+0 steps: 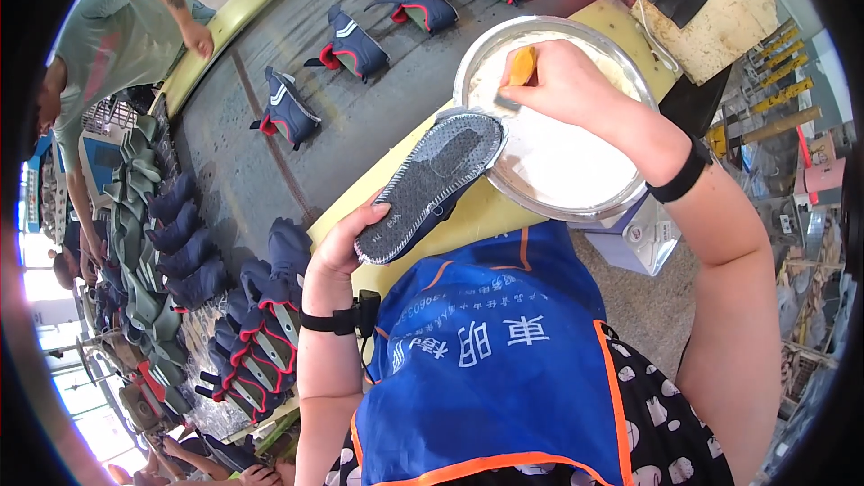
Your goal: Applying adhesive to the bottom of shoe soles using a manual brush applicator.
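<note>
Table (225, 153), long, dark grey and edged in pale yellow, sweeps from 9 o'clock round to 1. Toward 6 o'clock, an apron of shiny blue cloth with orange piping (504, 396) covers our lap. At 2 o'clock we have a round, silvery metal basin (540, 207) holding a white substance (567, 166). Navy cloth uppers with red linings (355, 45) stand in a row from 10 to 1 o'clock.

Near the centre is a navy shoe upper with a flat, dark grey, white-stitched sole (432, 184), turned sole up. Its long axis runs from between 7 and 8 to between 1 and 2 o'clock, broad end by the basin's rim. Our left hand (342, 238), the nearer one, has its fingers gripping the narrow end. Our right hand (576, 81) is over the basin, fingers pinched round a small yellow-handled brush (522, 63); from them the shoe upper lies between 7 and 8 o'clock.

Large white characters and smaller lines cross the apron; print on the white box (634, 243) at 3 o'clock is too small for us to read.
</note>
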{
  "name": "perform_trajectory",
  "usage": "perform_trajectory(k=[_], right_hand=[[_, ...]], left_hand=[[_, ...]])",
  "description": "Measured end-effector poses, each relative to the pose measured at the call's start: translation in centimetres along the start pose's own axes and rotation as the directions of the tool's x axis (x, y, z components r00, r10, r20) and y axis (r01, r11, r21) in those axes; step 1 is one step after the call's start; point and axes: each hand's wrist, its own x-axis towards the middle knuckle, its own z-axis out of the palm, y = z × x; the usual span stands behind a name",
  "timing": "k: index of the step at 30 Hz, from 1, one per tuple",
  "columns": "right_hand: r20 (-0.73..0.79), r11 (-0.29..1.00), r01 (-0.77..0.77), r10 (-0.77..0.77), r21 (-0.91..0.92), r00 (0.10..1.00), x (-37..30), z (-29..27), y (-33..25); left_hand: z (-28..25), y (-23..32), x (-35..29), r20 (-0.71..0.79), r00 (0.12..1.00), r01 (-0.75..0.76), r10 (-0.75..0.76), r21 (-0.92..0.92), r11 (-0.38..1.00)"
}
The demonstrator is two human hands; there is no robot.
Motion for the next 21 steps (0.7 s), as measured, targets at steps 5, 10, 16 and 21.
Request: perform_trajectory(k=[5, 10, 16, 21], right_hand=[[-0.141, 0.982, 0.146, -0.129, 0.118, 0.982, -0.3, 0.5, -1.0], [-0.003, 0.996, 0.037, -0.037, -0.076, 0.999, -1.7, 0.9, -2.5], [0.069, 0.991, 0.047, -0.055, 0.122, 0.996, -4.7, -0.6, -3.7], [-0.123, 0.721, -0.040, 0.171, 0.692, 0.978, -6.8, -3.0, -0.9]], left_hand=[[-0.5, -1.0, 0.2, 0.172, 0.981, -0.100, 0.089, 0.055, 0.994], [1.0, -2.0, -1.2, 0.114, 0.982, -0.169, 0.149, 0.191, 0.967], [2.1, -2.6, -2.8, 0.149, 0.985, -0.070, 0.084, -0.097, 0.993], [-1.4, 0.8, -4.8, -0.073, 0.997, -0.042, 0.018, -0.334, 0.942]])
